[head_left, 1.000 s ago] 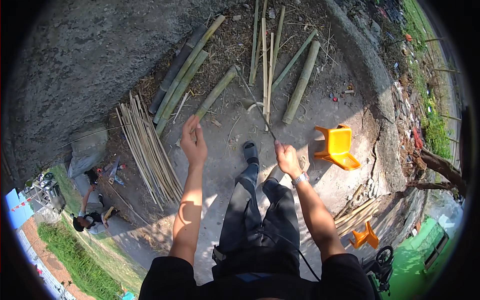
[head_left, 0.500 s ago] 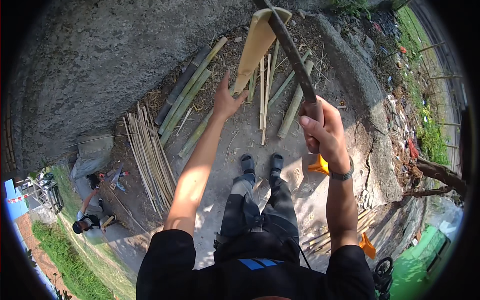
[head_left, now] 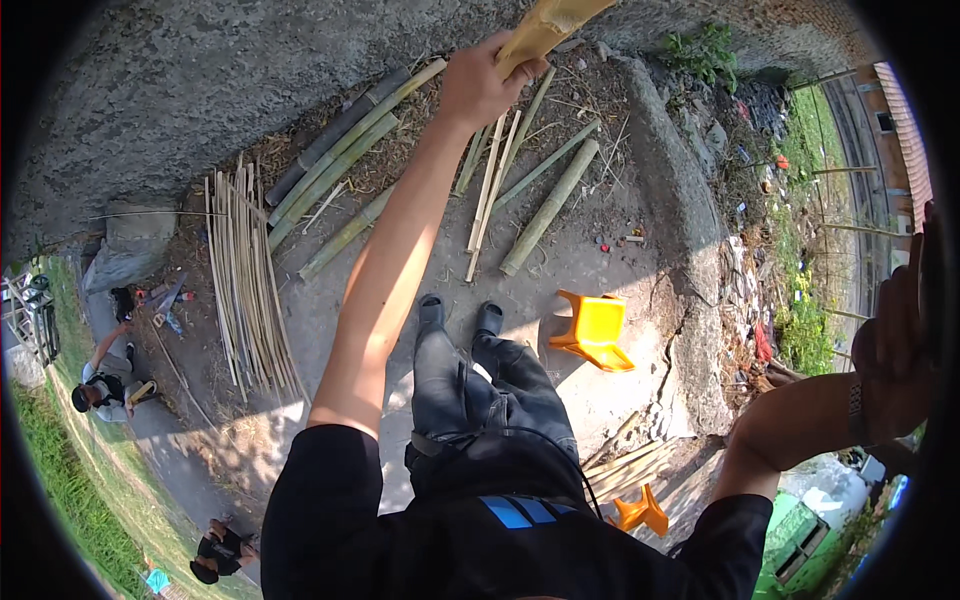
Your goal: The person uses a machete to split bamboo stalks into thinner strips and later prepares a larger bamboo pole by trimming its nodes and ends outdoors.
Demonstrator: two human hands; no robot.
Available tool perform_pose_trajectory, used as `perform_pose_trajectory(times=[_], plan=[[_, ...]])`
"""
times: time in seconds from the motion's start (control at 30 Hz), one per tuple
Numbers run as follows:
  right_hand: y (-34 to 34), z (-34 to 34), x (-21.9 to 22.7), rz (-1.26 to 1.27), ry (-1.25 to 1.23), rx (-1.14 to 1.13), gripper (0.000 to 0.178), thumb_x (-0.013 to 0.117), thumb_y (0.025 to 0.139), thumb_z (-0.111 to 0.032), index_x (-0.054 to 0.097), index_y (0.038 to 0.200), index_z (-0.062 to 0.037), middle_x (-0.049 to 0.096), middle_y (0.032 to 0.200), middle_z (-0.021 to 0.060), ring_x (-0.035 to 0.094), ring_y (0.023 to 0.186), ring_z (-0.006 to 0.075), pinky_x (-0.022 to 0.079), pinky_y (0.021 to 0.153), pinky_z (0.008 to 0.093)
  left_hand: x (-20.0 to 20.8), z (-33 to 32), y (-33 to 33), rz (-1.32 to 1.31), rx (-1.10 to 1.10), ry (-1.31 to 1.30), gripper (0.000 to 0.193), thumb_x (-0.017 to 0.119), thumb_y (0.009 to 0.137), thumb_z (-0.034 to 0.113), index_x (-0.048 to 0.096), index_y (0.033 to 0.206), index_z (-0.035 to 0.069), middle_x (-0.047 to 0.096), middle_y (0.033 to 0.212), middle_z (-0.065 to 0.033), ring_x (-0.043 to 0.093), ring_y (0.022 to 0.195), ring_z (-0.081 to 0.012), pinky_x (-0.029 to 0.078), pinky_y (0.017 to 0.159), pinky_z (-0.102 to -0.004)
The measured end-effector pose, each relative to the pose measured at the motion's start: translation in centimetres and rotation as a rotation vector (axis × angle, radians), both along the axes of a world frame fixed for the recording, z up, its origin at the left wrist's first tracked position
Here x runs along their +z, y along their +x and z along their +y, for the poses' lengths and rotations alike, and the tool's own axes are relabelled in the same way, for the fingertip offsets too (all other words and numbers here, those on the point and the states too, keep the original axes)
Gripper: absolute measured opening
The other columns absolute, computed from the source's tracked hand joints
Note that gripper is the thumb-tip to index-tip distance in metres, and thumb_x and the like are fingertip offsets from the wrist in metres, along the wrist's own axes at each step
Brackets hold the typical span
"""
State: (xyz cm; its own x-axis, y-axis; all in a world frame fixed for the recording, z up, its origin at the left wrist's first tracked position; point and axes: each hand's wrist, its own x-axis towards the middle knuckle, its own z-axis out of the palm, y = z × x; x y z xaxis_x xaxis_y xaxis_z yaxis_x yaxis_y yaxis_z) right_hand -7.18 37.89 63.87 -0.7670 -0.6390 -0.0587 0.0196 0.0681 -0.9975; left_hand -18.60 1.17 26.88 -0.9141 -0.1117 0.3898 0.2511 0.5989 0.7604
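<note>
Now gripping bamboo (head_left: 545,35) in left hand (head_left: 480,90), twelve o'clock, right hand (head_left: 895,350) at three, grip unclear, on dirt (head_left: 320,315), wall (head_left: 200,100) at ten

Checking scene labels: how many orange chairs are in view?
2: an upper chair right of the gray shoes, and a lower chair near the right sleeve. Others may be hidden.

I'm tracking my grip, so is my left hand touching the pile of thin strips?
No, your left hand grips a split bamboo piece near the view's top edge, apart from the pile of thin strips.
</note>
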Motion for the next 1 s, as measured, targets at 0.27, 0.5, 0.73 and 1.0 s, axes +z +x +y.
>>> perform_pose_trajectory(times=[0.27, 0.5, 0.73, 1.0], plan=[[-1.4, -15.8, -62.8, 0.274, 0.671, -0.410, 0.036, 0.056, 0.104, -0.031, 0.052, 0.093, 0.0032, 0.064, 0.076, 0.0264, 0.060, 0.075, 0.0537, 0.046, 0.061, 0.0540, -30.7, -1.6, 23.4, -0.455, 0.489, 0.553, 0.062, 0.076, 0.092, 0.015, 0.047, 0.144, 0.001, 0.064, 0.129, -0.0200, 0.068, 0.110, -0.0237, 0.056, 0.096, -0.0366], [3.6, -18.5, -65.8, 0.170, 0.574, -0.301, 0.037, 0.059, 0.103, -0.033, 0.051, 0.096, 0.0016, 0.060, 0.065, 0.0210, 0.061, 0.062, 0.0443, 0.043, 0.056, 0.0506, -30.7, -6.1, 33.0, -0.578, 0.662, 0.488, 0.040, 0.067, 0.098, 0.009, 0.057, 0.136, 0.002, 0.070, 0.116, -0.0138, 0.069, 0.102, -0.0193, 0.054, 0.091, -0.0301], [2.4, -16.6, -66.4, 0.091, 0.537, -0.237, 0.039, 0.061, 0.101, -0.038, 0.053, 0.096, -0.0003, 0.053, 0.063, 0.0175, 0.054, 0.058, 0.0367, 0.043, 0.058, 0.0447, -19.8, -10.0, 11.9, 0.031, -0.092, 0.539, 0.048, 0.065, 0.098, 0.031, 0.059, 0.133, 0.000, 0.066, 0.127, -0.0150, 0.064, 0.117, -0.0208, 0.048, 0.102, -0.0367], [-1.9, -15.0, -65.2, 0.003, 0.538, -0.091, 0.042, 0.065, 0.097, -0.039, 0.054, 0.084, -0.0006, 0.046, 0.065, 0.0062, 0.045, 0.060, 0.0197, 0.041, 0.058, 0.0401, -21.5, -8.0, -0.2, -0.605, -0.929, 0.491, 0.047, 0.056, 0.100, 0.045, 0.072, 0.099, 0.000, 0.071, 0.091, -0.0101, 0.068, 0.095, -0.0185, 0.052, 0.088, -0.0323]])
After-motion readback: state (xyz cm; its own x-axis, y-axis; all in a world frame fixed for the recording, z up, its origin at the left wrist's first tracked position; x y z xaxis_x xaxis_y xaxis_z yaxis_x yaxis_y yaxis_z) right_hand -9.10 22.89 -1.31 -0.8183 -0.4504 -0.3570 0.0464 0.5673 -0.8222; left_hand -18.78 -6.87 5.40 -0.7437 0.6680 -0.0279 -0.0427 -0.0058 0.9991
